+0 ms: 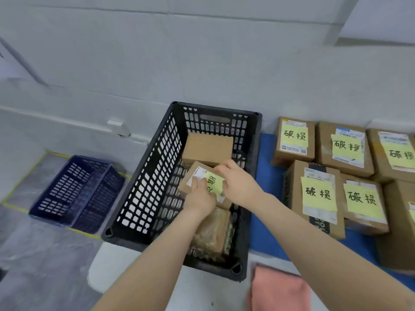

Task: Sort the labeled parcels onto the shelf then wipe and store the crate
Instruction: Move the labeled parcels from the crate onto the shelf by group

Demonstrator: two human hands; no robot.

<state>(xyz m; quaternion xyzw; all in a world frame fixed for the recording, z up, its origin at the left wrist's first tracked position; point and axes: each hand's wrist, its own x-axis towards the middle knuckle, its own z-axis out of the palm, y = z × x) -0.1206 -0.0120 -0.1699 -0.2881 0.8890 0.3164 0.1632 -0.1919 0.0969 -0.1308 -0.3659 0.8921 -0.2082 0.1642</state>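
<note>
1. the left hand and the right hand are both gripping a small labeled parcel by its edges, at the centre of the frame.
2. the parcel is being held inside the black crate, over a wrapped bundle and just beside a plain box.
3. other yellow-labeled parcels are lying on a blue mat at the right, and a pink cloth is lying on the tabletop at lower right.
</note>
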